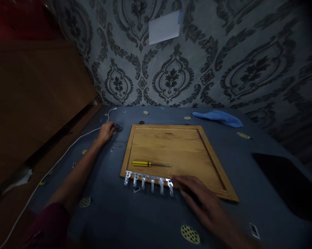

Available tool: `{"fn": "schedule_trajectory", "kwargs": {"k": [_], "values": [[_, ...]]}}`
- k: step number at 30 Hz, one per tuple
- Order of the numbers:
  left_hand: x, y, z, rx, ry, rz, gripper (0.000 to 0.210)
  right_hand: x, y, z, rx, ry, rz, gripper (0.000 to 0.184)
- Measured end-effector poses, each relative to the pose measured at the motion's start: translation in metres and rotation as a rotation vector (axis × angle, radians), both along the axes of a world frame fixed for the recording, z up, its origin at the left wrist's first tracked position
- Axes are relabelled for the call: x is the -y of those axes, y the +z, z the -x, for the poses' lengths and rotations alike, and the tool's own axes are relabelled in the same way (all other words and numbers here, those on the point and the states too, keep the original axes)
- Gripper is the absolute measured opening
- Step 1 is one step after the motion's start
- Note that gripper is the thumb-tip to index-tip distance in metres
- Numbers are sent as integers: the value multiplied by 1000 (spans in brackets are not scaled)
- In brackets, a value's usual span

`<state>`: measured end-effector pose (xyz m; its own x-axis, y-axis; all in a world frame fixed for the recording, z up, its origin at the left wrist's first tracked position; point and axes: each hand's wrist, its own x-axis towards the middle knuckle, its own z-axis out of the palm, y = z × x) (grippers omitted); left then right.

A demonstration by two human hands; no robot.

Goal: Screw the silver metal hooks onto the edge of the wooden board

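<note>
Grips unclear: left hand [107, 132] near worktop's [107, 207] far left corner, right hand [204, 199] by hook rail [149, 177] on panel's [168, 146] near edge

1. Framed panel [168, 143]: wood, visible grain, smooth, slight sheen.
2. Hook rail [152, 180]: bare metal, shiny, smooth.
3. Screwdriver [141, 163]: glossy, plastic-looking handle; metal shaft.
4. Blue cloth [219, 117]: soft fabric, matt.
5. Sleeve [50, 219]: fabric, matt.
6. Work surface [104, 188]: smooth, matt; can't tell material from where I stand.
7. Cabinet [38, 86]: wood-look, smooth, dull.
8. White sheet [165, 28]: paper-looking, matt.
</note>
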<state>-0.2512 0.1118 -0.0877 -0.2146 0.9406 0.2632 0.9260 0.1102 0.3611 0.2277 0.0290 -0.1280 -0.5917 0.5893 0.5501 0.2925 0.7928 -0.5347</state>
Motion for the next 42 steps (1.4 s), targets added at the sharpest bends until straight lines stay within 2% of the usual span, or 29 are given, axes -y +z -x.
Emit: {"fn": "schedule_trajectory", "kwargs": {"k": [4,8,12,15,20,26,31,33,37,42], "values": [[6,4,2,48,-36,-24,39,-1,4,-1,22,20,-19,46],[24,10,4,133,-54,-85,38,0,6,0,45,23,-39,44],[37,13,0,289,-33,-120,39,0,6,1,37,21,-43,42],[42,10,-12,459,-42,-91,38,-1,5,2,25,16,-55,41],[51,14,-54,692,-150,-37,33,0,8,3,7,36,-28,41],[64,46,-132,888,-380,68,44,5,21,6,6,39,85,38],[71,70,-201,976,-572,241,34,12,42,6,-107,7,131,47],[73,76,-222,969,-671,315,27,15,52,5,-142,9,106,44],[71,79,-247,914,-823,391,17,21,60,-1,-162,-3,68,33],[70,73,-258,852,-878,506,17,32,52,-12,-202,-20,144,28]]}}
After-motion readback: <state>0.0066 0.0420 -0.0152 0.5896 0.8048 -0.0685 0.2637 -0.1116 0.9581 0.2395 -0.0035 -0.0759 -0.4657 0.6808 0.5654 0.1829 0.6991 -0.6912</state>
